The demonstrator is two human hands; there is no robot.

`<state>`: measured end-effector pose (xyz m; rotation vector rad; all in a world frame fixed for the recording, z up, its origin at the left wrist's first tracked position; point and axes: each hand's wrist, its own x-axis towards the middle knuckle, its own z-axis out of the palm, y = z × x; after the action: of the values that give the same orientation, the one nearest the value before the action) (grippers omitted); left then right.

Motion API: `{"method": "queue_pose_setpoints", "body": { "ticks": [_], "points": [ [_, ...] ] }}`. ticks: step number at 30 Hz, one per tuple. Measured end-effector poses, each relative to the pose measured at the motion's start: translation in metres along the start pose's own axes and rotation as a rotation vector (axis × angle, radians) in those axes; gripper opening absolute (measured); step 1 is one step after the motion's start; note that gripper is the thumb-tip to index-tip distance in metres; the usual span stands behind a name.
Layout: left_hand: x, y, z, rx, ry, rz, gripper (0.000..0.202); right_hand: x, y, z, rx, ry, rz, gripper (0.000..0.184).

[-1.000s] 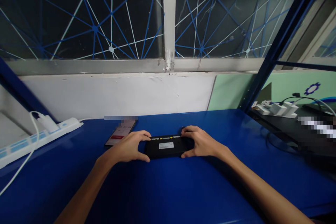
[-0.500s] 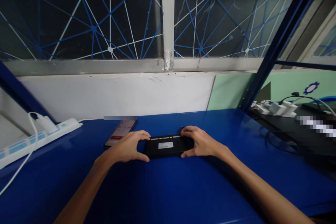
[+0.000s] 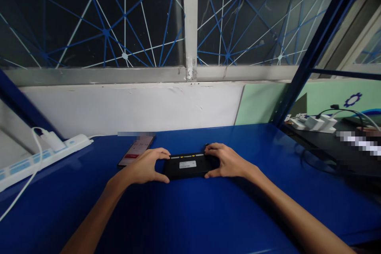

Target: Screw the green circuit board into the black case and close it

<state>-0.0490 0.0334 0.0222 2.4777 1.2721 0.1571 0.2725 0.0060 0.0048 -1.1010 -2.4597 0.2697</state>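
Note:
A flat black rectangular device (image 3: pixel 187 171) lies on the blue table (image 3: pixel 190 214). It carries a white label, and silver and yellow marks run along its far edge. At its left end my left hand (image 3: pixel 149 165) is closed around it, fingers on the far edge and thumb at the near corner. My right hand (image 3: pixel 224 161) grips the opposite end the same way. By the right fingertips sits a small dark piece, partly hidden, whose kind I cannot make out. Just beyond my left hand is a phone (image 3: pixel 135 151) with its screen lit.
To the left, a white power strip (image 3: pixel 44 160) has a plugged-in charger and cable. Blue rack posts (image 3: pixel 312 47) stand at both sides. White adapters (image 3: pixel 320 123) and cables lie on a dark surface at right. A wall (image 3: pixel 143 107) and windows back the table.
Both hands and the black device stay in place. At the far right edge, a bit of what looks like a hand has come into view.

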Motion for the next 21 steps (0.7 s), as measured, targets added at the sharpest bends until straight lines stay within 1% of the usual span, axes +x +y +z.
{"method": "queue_pose_setpoints", "body": {
  "ticks": [14, 21],
  "points": [
    [0.0004, -0.0012, 0.0023, -0.016, 0.006, -0.004, 0.069, 0.0002, 0.0003, 0.0008, 0.026, -0.003, 0.015, 0.062],
    [-0.0008, 0.0023, -0.0001, -0.015, -0.001, 0.001, 0.066, 0.0001, 0.0007, -0.001, 0.044, -0.024, 0.038, 0.06]
  ]
}}
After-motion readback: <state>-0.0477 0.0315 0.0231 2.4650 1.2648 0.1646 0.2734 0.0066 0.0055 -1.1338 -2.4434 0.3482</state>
